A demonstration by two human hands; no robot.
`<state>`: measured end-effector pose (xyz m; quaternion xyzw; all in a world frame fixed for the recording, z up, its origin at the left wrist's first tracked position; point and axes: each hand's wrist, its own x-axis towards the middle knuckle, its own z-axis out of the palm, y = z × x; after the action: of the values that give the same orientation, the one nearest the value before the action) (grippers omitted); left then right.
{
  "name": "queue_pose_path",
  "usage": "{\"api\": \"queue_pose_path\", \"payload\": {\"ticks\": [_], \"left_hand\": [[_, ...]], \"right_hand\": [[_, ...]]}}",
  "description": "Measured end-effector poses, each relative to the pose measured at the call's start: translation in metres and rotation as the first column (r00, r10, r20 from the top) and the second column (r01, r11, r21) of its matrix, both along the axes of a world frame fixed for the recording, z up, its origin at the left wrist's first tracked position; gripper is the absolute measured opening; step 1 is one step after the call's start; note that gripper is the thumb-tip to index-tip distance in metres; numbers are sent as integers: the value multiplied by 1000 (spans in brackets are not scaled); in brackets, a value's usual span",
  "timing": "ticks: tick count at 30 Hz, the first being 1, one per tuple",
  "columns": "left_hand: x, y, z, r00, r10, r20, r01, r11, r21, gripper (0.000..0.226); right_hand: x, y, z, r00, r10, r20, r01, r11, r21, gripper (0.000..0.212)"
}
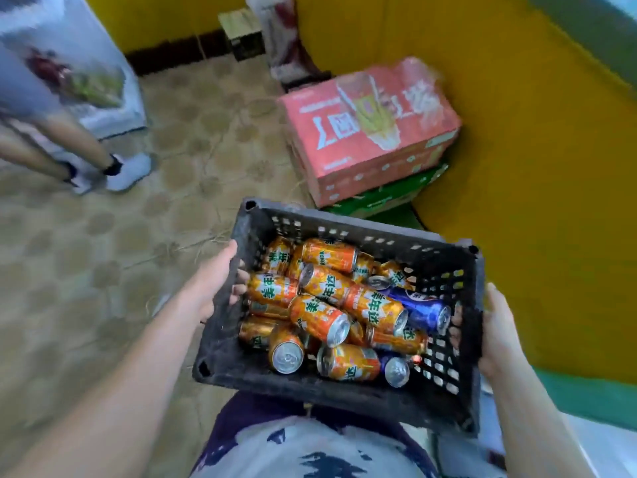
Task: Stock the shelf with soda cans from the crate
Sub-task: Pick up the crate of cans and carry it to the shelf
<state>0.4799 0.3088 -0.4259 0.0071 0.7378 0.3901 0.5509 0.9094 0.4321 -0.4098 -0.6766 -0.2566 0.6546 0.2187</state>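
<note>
A black plastic crate (248, 377) is held up in front of my body, above the floor. It is filled with several orange soda cans (319, 319) lying on their sides, plus two blue cans (425, 310). My left hand (217, 281) grips the crate's left wall, fingers curled over the rim into the inside. My right hand (496, 329) grips the right wall, fingertips showing through its holes. No shelf is clearly in view.
A red cardboard carton (372, 132) sits on a green carton (386, 198) against a yellow wall (534, 167) ahead right. Another person's legs and white shoes (127, 172) stand at the left beside a white cabinet (113, 115). Patterned tile floor (155, 219) lies between.
</note>
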Motion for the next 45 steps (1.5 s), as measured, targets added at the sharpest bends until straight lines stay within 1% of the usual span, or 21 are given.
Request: {"api": "queue_pose_path", "payload": {"ticks": [4, 7, 10, 14, 16, 19, 21, 24, 28, 31, 33, 37, 39, 42, 44, 45], "left_hand": [[-24, -103, 19, 972, 235, 21, -235, 972, -1, 45], [-31, -180, 25, 896, 444, 4, -444, 896, -9, 37], [-34, -253, 27, 792, 610, -14, -610, 792, 11, 33], [-33, -341, 33, 634, 772, -57, -772, 635, 14, 35], [-34, -375, 41, 542, 837, -71, -838, 545, 18, 35], [-37, -420, 46, 412, 907, -84, -911, 413, 1, 36], [-39, -443, 48, 322, 944, -76, -947, 322, -20, 36], [-42, -468, 53, 200, 977, -80, -980, 200, -7, 35], [-43, -486, 63, 63, 994, -91, -998, 62, -11, 35], [-51, -499, 67, -57, 993, -99, -998, -59, -16, 35], [-61, -510, 67, -133, 988, -84, -991, -134, -11, 35], [-97, -547, 59, -223, 974, -49, -974, -225, -20, 38], [-124, -572, 53, -243, 969, -54, -969, -244, -27, 41], [-174, -619, 42, -253, 966, -59, -966, -255, -36, 42], [-209, -650, 44, -247, 967, -69, -968, -249, -29, 41], [-229, -665, 46, -241, 968, -77, -970, -242, -13, 40]], "right_hand": [[-76, 6, 21, 963, 263, 54, -264, 964, 19, 54], [-137, -4, 30, 889, 447, 106, -452, 892, 30, 52], [-201, -24, 37, 813, 556, 173, -569, 822, 31, 57], [-289, -66, 44, 714, 680, 166, -693, 721, 28, 56], [-330, -87, 45, 641, 748, 170, -763, 646, 31, 55], [-388, -118, 45, 529, 832, 166, -845, 534, 15, 58], [-422, -136, 45, 446, 879, 167, -893, 450, 17, 58], [-478, -161, 47, 308, 934, 180, -951, 306, 41, 56], [-553, -184, 48, 166, 959, 232, -985, 148, 94, 66], [-613, -208, 50, 58, 954, 294, -994, 27, 109, 78], [-651, -229, 54, 3, 951, 309, -993, -34, 115, 80], [-717, -288, 69, -86, 957, 276, -981, -129, 142, 67], [-750, -322, 71, -133, 955, 265, -974, -175, 143, 60], [-801, -372, 71, -138, 952, 272, -973, -182, 143, 58], [-833, -405, 76, -109, 948, 298, -976, -159, 146, 59], [-851, -421, 79, -97, 953, 286, -976, -147, 161, 58]]}}
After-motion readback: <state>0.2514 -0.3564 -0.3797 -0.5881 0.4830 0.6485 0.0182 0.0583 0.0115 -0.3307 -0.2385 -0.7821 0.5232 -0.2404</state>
